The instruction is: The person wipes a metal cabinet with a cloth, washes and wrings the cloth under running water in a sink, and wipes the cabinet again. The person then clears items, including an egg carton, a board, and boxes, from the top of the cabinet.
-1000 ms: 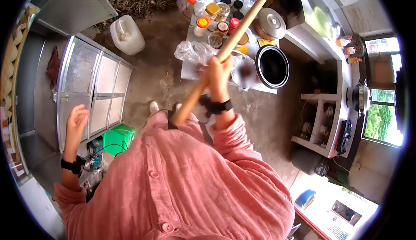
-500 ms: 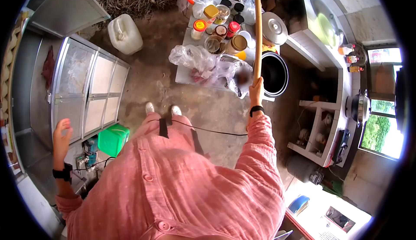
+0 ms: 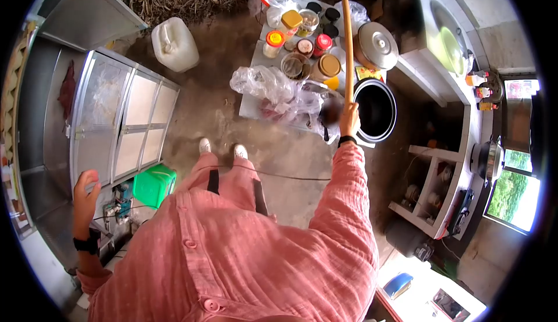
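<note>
My right hand [image 3: 350, 121] is closed around the lower end of a long, smooth wooden stick [image 3: 347, 49]. The stick points away from me, passing in view over the jars and beside the black pot [image 3: 375, 113]. What the stick's far end touches, if anything, I cannot tell. Just left of that hand lies a crumpled clear plastic bag [image 3: 290, 98] on the low table [image 3: 249, 107]. My left hand [image 3: 86, 203] is raised at the far left, near the metal cabinet [image 3: 99, 118]. Its fingers are loosely bent and apart, with nothing in them.
Several jars, among them a red-lidded jar [image 3: 274, 43], crowd the low table beside a lidded silver pot [image 3: 378, 46]. A white jerrycan [image 3: 175, 44] and a green bin [image 3: 154, 185] stand on the floor. A dark cable [image 3: 279, 175] crosses in front of me. Tiled counters [image 3: 442, 206] line the right.
The view has shifted slightly, so the room sits further right. The stick's far end appears lower, and my right hand still grips it. My left hand has moved slightly lower in view.
</note>
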Demonstrator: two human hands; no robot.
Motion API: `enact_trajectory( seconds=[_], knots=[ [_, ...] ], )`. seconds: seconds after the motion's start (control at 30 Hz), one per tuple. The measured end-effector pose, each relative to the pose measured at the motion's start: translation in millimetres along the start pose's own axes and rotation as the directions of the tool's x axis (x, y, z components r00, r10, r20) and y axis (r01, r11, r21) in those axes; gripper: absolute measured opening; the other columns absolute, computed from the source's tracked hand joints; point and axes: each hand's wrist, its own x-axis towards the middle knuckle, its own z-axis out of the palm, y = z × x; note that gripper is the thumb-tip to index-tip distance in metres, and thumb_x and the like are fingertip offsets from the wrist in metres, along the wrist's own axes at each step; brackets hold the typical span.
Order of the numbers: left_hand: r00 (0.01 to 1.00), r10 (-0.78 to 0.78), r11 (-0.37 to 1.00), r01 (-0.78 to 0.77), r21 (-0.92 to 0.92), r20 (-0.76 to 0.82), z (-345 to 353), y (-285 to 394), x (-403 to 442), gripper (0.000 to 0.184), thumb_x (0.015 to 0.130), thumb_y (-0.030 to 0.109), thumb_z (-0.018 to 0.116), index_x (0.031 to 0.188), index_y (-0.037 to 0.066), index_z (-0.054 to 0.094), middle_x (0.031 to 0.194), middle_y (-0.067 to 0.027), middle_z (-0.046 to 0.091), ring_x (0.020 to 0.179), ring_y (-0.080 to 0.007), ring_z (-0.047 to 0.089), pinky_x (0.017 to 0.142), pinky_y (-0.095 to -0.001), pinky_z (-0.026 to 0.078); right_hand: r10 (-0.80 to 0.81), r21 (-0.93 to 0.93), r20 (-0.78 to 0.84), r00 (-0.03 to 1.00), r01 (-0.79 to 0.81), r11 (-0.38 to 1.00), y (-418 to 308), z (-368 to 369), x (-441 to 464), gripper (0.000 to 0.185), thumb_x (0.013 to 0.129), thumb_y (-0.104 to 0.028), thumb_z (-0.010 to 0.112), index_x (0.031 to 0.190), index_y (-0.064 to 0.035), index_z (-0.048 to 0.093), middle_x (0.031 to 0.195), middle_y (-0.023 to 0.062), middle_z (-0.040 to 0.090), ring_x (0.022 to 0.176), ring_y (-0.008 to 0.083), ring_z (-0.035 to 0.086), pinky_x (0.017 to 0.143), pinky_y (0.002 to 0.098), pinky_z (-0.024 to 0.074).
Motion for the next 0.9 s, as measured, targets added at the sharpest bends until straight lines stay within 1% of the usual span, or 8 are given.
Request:
enact_trajectory(
  seconds=[0.13, 0.3, 0.37, 0.53, 0.6, 0.67, 0.7, 0.9],
  knots=[
    [0.998, -0.031, 0.997, 0.034, -0.062, 0.060, 9, 4, 4, 0.028, 0.074, -0.003, 0.052, 0.102, -0.001, 0.048, 0.091, -0.0072, 0.054, 0.088, -0.0146, 0.052, 0.076, -0.0256, 0.042, 0.012, -0.115, -0.098, 0.995, -0.023, 0.993, -16, -14, -1, 0.034, 0.068, -0.019, 0.062, 0.090, -0.0044, 0.040, 0.083, 0.0160, 0.054, 0.076, 0.0336, 0.058, 0.062, 0.0432, 0.0482],
    [0.991, -0.002, 0.994, 0.017, -0.112, 0.133, 16, 2, 5, 0.025, 0.076, 0.000, 0.051, 0.100, -0.002, 0.049, 0.089, -0.0080, 0.055, 0.086, -0.0147, 0.053, 0.076, -0.0254, 0.042, 0.117, -0.099, 0.019, 0.993, -0.115, 0.988, -16, 2, 6, 0.036, 0.067, -0.018, 0.064, 0.093, -0.0036, 0.043, 0.089, 0.0192, 0.053, 0.080, 0.0346, 0.057, 0.066, 0.0419, 0.0484],
    [0.993, 0.050, 0.998, -0.046, -0.046, 0.110, 15, 2, 4, 0.023, 0.076, 0.000, 0.052, 0.099, -0.002, 0.050, 0.086, -0.0081, 0.056, 0.085, -0.0152, 0.054, 0.077, -0.0258, 0.042, 0.160, -0.044, 0.008, 0.987, -0.159, 0.986, -12, 14, 5, 0.035, 0.068, -0.015, 0.063, 0.094, -0.0018, 0.043, 0.090, 0.0212, 0.053, 0.081, 0.0358, 0.057, 0.068, 0.0420, 0.0478],
    [0.994, -0.002, 0.999, 0.006, -0.042, 0.109, 23, 3, 1, 0.024, 0.074, 0.000, 0.052, 0.098, -0.002, 0.050, 0.085, -0.0088, 0.057, 0.084, -0.0161, 0.054, 0.077, -0.0268, 0.041, 0.116, -0.056, -0.120, 0.986, -0.123, 0.991, -8, 20, -4, 0.019, 0.074, -0.015, 0.054, 0.078, 0.0030, 0.050, 0.079, 0.0218, 0.055, 0.075, 0.0356, 0.057, 0.065, 0.0419, 0.0475],
    [0.993, -0.002, 0.999, 0.007, -0.040, 0.119, 29, 10, 5, 0.025, 0.073, 0.000, 0.053, 0.098, -0.002, 0.050, 0.086, -0.0093, 0.057, 0.084, -0.0167, 0.054, 0.076, -0.0273, 0.042, 0.071, -0.070, -0.056, 0.996, -0.074, 0.995, 0, 23, -4, 0.021, 0.075, -0.017, 0.050, 0.081, 0.0031, 0.048, 0.077, 0.0230, 0.058, 0.073, 0.0362, 0.058, 0.064, 0.0431, 0.0479],
    [0.970, 0.102, 0.995, -0.102, -0.010, 0.219, 42, 32, 8, 0.027, 0.072, -0.001, 0.053, 0.099, -0.002, 0.050, 0.087, -0.0103, 0.057, 0.084, -0.0184, 0.054, 0.077, -0.0280, 0.041, 0.110, -0.072, -0.011, 0.994, -0.110, 0.991, -2, 21, -4, 0.023, 0.075, -0.018, 0.048, 0.084, 0.0033, 0.046, 0.077, 0.0240, 0.058, 0.073, 0.0368, 0.059, 0.064, 0.0439, 0.0479],
    [0.962, 0.083, 0.996, -0.087, 0.003, 0.261, 41, 50, 8, 0.029, 0.070, -0.002, 0.053, 0.099, -0.003, 0.050, 0.087, -0.0109, 0.057, 0.084, -0.0198, 0.054, 0.077, -0.0285, 0.041, 0.142, -0.076, 0.037, 0.989, -0.139, 0.987, -2, 18, -4, 0.025, 0.075, -0.019, 0.047, 0.086, 0.0035, 0.045, 0.077, 0.0249, 0.059, 0.073, 0.0374, 0.059, 0.065, 0.0447, 0.0478],
    [0.986, 0.077, 0.997, -0.081, 0.021, 0.145, 12, 36, 15, 0.031, 0.070, -0.004, 0.053, 0.101, 0.000, 0.051, 0.085, -0.0096, 0.056, 0.083, -0.0176, 0.054, 0.075, -0.0270, 0.041, 0.192, 0.211, 0.052, 0.980, -0.199, 0.957, 23, 37, 0, 0.033, 0.069, -0.023, 0.053, 0.089, 0.0004, 0.042, 0.079, 0.0259, 0.057, 0.076, 0.0420, 0.056, 0.070, 0.0465, 0.0440]
  ],
)
